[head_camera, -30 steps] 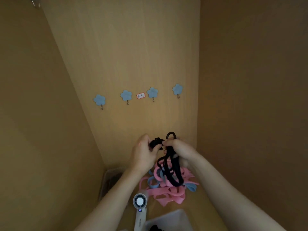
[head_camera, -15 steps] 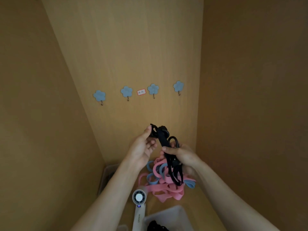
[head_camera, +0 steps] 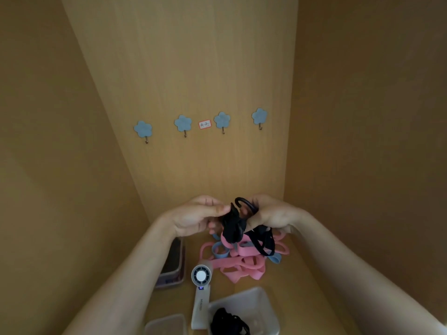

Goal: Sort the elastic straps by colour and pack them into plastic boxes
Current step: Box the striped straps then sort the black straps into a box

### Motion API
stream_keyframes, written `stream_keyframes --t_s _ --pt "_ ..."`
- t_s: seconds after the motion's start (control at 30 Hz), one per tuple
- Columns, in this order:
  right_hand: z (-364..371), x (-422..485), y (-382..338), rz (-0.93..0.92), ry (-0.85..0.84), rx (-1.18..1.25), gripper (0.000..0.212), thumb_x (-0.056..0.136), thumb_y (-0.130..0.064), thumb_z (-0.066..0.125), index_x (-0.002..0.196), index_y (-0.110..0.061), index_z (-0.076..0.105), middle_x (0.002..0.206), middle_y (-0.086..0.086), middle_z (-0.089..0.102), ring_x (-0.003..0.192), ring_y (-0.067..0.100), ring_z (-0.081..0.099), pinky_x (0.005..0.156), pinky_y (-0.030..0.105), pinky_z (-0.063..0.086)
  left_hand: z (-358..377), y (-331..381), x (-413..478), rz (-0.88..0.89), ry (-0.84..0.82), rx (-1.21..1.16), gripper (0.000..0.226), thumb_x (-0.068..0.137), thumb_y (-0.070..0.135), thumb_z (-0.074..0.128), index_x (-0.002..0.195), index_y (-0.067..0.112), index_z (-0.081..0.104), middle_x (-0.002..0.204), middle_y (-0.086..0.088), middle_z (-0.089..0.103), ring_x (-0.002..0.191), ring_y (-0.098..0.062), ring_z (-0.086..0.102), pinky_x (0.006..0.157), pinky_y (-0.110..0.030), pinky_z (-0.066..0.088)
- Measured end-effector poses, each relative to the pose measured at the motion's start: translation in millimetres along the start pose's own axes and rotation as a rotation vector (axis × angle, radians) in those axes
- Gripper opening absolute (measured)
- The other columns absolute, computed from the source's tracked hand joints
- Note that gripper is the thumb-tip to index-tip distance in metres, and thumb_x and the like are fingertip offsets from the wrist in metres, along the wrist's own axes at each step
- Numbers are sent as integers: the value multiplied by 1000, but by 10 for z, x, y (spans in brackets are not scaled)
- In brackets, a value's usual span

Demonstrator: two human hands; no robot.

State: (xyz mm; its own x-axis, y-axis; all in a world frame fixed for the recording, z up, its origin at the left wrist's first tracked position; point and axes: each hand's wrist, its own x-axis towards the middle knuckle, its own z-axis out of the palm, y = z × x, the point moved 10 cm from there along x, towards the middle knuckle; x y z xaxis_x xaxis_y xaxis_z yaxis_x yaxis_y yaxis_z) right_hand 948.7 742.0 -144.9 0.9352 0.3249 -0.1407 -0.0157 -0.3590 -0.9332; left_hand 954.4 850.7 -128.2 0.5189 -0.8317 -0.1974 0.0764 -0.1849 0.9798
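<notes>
Both hands are up off the desk (head_camera: 302,274) and closed on one black bundle (head_camera: 233,226) of straps. The left hand (head_camera: 196,216) pinches its upper end between the thumb and curled fingers (head_camera: 210,201). The right hand (head_camera: 275,213) has its fingers wrapped round the other side, with one black loop standing up out of the grip. The bundle hangs between and just below the fingers. A longer tail of black loops drops from under the right fingers toward the pile (head_camera: 242,264) of pink and blue straps directly beneath. I cannot tell whether it touches.

The plastic box (head_camera: 263,303) that holds black straps (head_camera: 227,321) sits well back from the fingers, toward the body, on the right hand's side. A handheld fan (head_camera: 201,275) lies just left of it, between the forearms. A second clear container (head_camera: 167,323) lies left of the fan.

The likeliest trouble is that hanging tail. If it has looped through a pink or blue strap, drawing the bundle back toward the box would drag the wrong colour along or scatter the pile. The straps are elastic and only loosely gathered, so a slackened pinch on either side could let the bundle spring apart and fall back among the other colours. Carrying it back also brings the forearms close to the fan, which a careless sweep could knock against the box.
</notes>
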Motion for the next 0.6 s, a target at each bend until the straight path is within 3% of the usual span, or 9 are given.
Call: stream_keyframes --t_s 0.1,0.17,0.3,0.37,0.43,0.5,0.6 --pt "-38 -23 -100 -66 -13 107 24 76 7 77 86 5 56 76 4 68 69 15 65 64 24 51 128 -149 -12 4 -108 -171 31 80 41 82 92 13 78 91 -6 74 79 -17 69 75 -29 54" --pt "-246 -67 -124 -57 135 190 20 81 12 71 89 1 56 79 3 70 68 10 66 64 22 51 255 -225 -54 39 -217 -213 27 87 38 76 96 13 77 96 -5 74 88 -20 69 83 -34 52" --pt "-864 -139 34 -5 528 466 30 89 9 59 79 -18 49 81 0 62 59 9 52 51 21 38 385 -435 -151 -28 -317 -158 28 89 36 75 100 10 75 92 -4 72 81 -17 67 74 -29 51" --pt "-1177 -203 140 -16 715 633 21 91 7 51 90 -14 54 75 -1 54 52 8 43 43 19 33 388 -499 -196 -45 -324 -115 29 88 37 76 101 11 75 90 -3 72 77 -15 66 67 -28 48" --pt "-1404 -329 229 7 870 686 19 89 4 49 103 -8 56 68 -3 47 50 8 40 46 21 32 403 -455 -233 -2 -333 -199 24 91 32 73 102 11 76 94 -2 75 83 -15 70 73 -27 54" --pt "-1468 -402 286 20 918 687 17 88 1 50 101 -7 58 66 -3 44 50 8 38 51 23 30 305 -368 -227 56 -225 -303 22 89 30 74 101 11 77 96 -5 76 86 -15 72 79 -27 58" --pt "-1306 -337 351 60 807 560 12 92 -9 54 80 -10 58 67 0 51 48 9 38 48 22 27 -202 -305 -186 128 164 -316 35 79 36 84 98 7 78 95 -13 74 80 -20 71 74 -29 60"
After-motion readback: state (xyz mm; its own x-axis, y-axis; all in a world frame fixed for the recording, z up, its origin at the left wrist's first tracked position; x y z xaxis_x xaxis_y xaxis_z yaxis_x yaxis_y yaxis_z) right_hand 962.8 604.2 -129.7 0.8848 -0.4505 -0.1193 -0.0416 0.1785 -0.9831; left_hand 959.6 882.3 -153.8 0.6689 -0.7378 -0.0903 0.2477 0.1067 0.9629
